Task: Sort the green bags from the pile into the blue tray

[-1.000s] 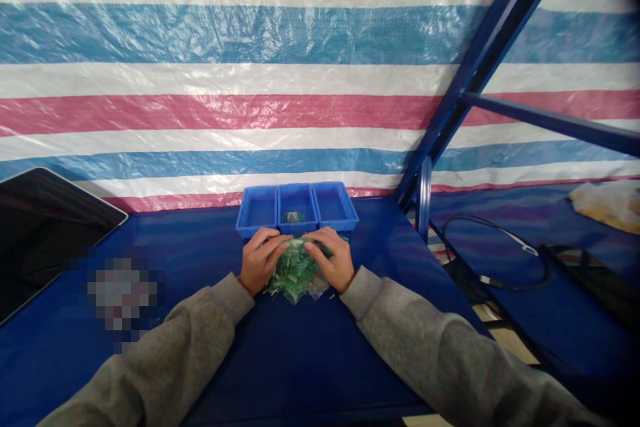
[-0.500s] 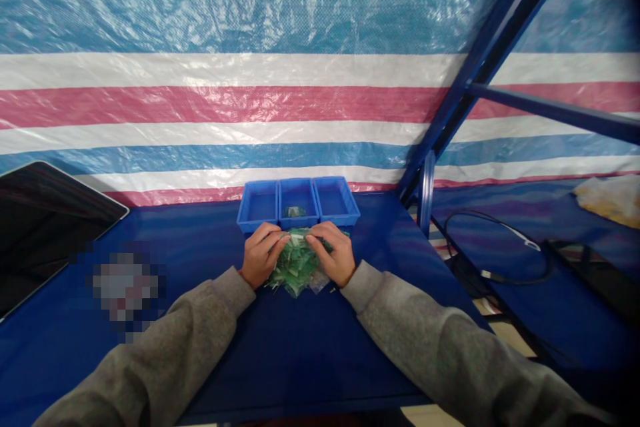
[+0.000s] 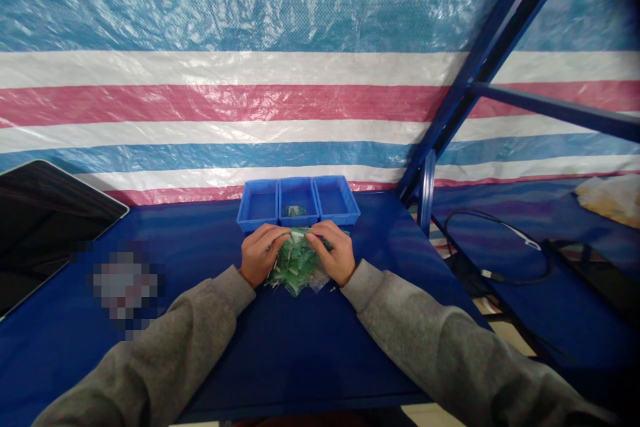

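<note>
Hanging behind the row of three blue bins (image 3: 299,221), a big plastic sheet (image 3: 200,105) with white, blue and red stripes fills the back. Under the bins is a shiny blue table (image 3: 300,360). To their right, a blue metal frame (image 3: 480,67) leans up at a slant, and farther right is another blue table (image 3: 540,310). Far left of the bins is a flat dark screen (image 3: 40,233) with a pale edge. In front of the bins, a left gray sleeve (image 3: 150,360) and a right gray sleeve (image 3: 435,333) reach toward them. Well right of the bins are a clear bag with yellow stuff (image 3: 613,200) and a looped black cable (image 3: 487,274). The pile of green bits and clear plastic (image 3: 295,263) sits on the table just in front of the bins. The left hand (image 3: 260,257) and the right hand (image 3: 337,253), also just in front of the bins, touch it from its two sides. They are a little apart, fingers and thumbs bent in at the top of the pile. I cannot tell if they pinch a piece. Smallest, one greenish piece (image 3: 294,211) lies inside the middle bin.
</note>
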### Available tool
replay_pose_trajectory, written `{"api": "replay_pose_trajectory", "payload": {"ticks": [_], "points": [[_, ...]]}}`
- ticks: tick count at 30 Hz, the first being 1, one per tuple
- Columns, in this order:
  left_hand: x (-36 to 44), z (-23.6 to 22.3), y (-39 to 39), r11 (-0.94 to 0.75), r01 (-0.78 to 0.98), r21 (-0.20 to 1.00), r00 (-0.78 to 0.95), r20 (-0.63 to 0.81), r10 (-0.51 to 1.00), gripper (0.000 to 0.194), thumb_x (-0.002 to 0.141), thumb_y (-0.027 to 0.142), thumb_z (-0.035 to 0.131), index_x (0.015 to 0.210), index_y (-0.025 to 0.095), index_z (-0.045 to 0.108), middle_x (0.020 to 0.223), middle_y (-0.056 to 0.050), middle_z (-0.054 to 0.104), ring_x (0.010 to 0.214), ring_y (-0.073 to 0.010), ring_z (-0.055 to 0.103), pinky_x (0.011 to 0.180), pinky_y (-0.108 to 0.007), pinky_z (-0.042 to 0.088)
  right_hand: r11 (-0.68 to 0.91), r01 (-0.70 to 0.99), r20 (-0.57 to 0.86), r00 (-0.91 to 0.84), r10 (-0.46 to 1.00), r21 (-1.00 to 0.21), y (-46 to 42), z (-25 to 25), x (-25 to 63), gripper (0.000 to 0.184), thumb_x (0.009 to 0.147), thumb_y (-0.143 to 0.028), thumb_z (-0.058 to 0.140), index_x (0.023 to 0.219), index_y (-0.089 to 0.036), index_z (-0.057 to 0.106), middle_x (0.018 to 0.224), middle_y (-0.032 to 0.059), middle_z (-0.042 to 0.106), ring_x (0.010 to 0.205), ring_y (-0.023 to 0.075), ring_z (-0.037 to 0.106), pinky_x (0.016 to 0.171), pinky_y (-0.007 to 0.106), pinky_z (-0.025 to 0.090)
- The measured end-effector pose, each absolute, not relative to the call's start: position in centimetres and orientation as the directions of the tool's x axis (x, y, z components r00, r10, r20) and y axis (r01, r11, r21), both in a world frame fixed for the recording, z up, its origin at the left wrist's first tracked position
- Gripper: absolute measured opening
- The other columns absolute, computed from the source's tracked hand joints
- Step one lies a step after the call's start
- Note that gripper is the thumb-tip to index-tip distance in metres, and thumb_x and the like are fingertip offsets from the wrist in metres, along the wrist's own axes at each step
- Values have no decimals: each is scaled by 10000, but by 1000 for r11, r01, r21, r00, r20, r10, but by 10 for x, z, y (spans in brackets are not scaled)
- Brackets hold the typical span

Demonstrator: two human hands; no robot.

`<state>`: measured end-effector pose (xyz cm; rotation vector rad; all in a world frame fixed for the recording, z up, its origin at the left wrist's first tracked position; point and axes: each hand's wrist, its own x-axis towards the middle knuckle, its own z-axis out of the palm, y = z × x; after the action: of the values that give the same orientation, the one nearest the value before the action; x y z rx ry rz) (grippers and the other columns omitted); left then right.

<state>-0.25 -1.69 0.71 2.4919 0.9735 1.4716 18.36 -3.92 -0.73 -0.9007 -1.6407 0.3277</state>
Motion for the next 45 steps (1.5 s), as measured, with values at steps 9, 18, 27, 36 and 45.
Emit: {"api": "replay_pose_trajectory", "payload": {"ticks": [9,18,27,36,45], "points": [[-3,7,-19,-791,491,365,299,782,547,141,855,172,527,920,171,652,849,-38,683,777,-129,632,762,-258,505,640,396,680,-50,731,-659,-38,-9,183,133,840,-282,542,856,-192,639,819,50,564,793,169,554,724,307,466],[-4,7,-18,-758,531,379,343,722,601,318,822,290,590,1112,159,579,822,-41,653,676,-121,593,694,-256,499,618,414,681,7,732,-668,-40,-5,182,153,869,-266,495,780,-185,590,781,38,550,738,154,533,704,287,441],[-1,7,-14,-813,466,349,368,759,537,183,792,244,629,946,145,632,747,-33,638,690,-128,573,672,-256,493,617,408,682,20,731,-673,-39,-5,184,156,875,-270,493,799,-188,602,771,36,564,734,156,536,701,295,445],[-1,8,-17,-823,463,329,336,794,506,60,809,197,600,784,153,631,728,-33,650,692,-127,585,662,-256,499,641,395,688,-29,725,-658,-39,-8,183,151,840,-283,547,931,-205,639,887,63,594,868,191,557,786,343,462],[-3,8,-13,-826,452,337,388,759,523,94,802,231,612,749,153,614,689,-26,617,679,-130,555,647,-263,481,645,415,702,-21,712,-642,-35,-13,183,121,855,-270,523,845,-193,615,853,59,596,831,186,552,763,341,454]]}}
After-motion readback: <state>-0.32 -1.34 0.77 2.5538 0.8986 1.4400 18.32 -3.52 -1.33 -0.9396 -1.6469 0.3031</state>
